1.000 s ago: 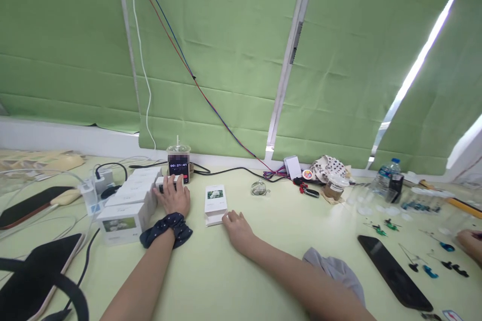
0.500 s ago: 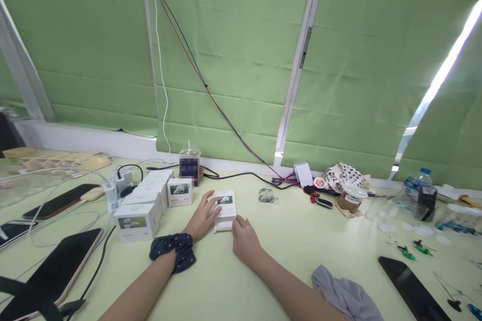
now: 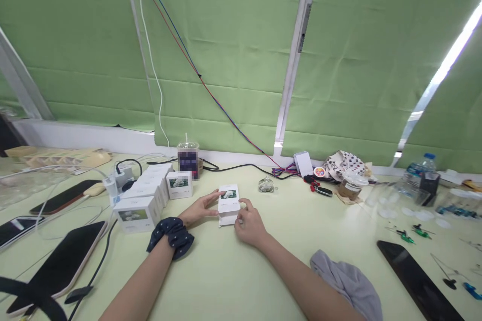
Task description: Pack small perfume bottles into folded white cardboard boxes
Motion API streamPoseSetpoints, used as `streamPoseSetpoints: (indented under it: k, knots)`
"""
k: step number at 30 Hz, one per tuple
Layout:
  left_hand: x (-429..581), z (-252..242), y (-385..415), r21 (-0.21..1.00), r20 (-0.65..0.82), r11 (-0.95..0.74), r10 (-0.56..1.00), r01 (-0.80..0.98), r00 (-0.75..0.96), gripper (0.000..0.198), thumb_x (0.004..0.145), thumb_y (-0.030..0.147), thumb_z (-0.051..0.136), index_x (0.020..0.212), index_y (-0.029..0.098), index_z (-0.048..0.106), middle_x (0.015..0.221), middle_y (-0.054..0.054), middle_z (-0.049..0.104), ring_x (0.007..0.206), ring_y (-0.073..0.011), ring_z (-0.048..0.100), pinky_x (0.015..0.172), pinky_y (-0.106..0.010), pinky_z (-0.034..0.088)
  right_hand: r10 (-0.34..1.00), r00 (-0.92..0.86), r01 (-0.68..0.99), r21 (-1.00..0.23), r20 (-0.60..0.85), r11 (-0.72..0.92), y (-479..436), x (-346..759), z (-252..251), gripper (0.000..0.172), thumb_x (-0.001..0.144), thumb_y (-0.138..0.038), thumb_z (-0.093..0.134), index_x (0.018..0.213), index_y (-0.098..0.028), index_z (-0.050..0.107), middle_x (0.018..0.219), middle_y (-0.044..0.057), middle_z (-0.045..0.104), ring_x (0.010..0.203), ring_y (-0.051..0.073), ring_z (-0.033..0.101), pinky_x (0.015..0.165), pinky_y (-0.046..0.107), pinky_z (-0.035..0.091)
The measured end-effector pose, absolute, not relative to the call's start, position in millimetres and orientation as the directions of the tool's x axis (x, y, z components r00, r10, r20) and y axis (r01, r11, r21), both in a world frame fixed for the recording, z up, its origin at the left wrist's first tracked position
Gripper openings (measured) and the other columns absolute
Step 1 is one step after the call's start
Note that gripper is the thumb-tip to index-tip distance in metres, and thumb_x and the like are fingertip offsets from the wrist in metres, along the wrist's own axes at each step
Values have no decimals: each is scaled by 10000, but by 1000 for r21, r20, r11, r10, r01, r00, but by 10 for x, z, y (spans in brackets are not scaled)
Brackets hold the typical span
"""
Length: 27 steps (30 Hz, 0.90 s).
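A small white box (image 3: 228, 202) with a flower picture on top lies on the pale green table (image 3: 233, 271) between my hands. My left hand (image 3: 199, 209), with a dark scrunchie (image 3: 170, 234) on its wrist, presses its stretched fingers against the box's left side. My right hand (image 3: 249, 223) grips the box's right side with curled fingers. To the left stands a row of similar white boxes (image 3: 145, 195), with one more box (image 3: 179, 184) beside them.
Several phones (image 3: 62, 258) with cables lie at the left. A timer display (image 3: 188, 160) leans on a plastic cup at the back. A small glass bottle (image 3: 266, 185), a grey cloth (image 3: 348, 283), a black phone (image 3: 417, 281), a water bottle (image 3: 416, 180) and small tools (image 3: 406, 234) sit at the right.
My left hand left the box by the timer and came to the left side of the middle box. My right hand closed on that box's right side.
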<state>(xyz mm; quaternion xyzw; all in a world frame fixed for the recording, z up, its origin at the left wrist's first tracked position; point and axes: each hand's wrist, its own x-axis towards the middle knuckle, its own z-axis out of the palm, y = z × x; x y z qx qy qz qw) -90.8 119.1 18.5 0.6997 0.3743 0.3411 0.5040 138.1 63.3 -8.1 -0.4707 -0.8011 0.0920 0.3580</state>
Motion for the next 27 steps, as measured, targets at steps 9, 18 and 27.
streamPoseSetpoints:
  k: [9,18,27]
  knots:
    - [-780,157,1167,956,85,-200,892,217,444,653,542,391,828,1146,214,652,1506,-103,263,1378,-319,252,1132,-454,213,784,-398,315,-731,477,605,815,1639,-4,140,740,-130,527,865,-189,550,1151,67,567,806,132,610,801,305,490]
    - [-736,122,1123,922,109,-267,874,280,474,612,666,499,718,1190,198,621,1430,-120,412,1395,-276,214,1136,-442,203,825,-363,155,-844,434,513,909,1694,-52,266,700,-174,605,964,-193,587,1123,49,605,671,91,582,754,303,504]
    - [-731,184,1063,915,85,-252,884,315,459,628,594,463,781,1157,221,646,1483,-132,329,1400,-289,211,1148,-457,151,810,-294,283,-764,507,580,913,1605,-83,101,720,-122,510,710,-180,592,1067,74,614,722,122,590,674,267,508]
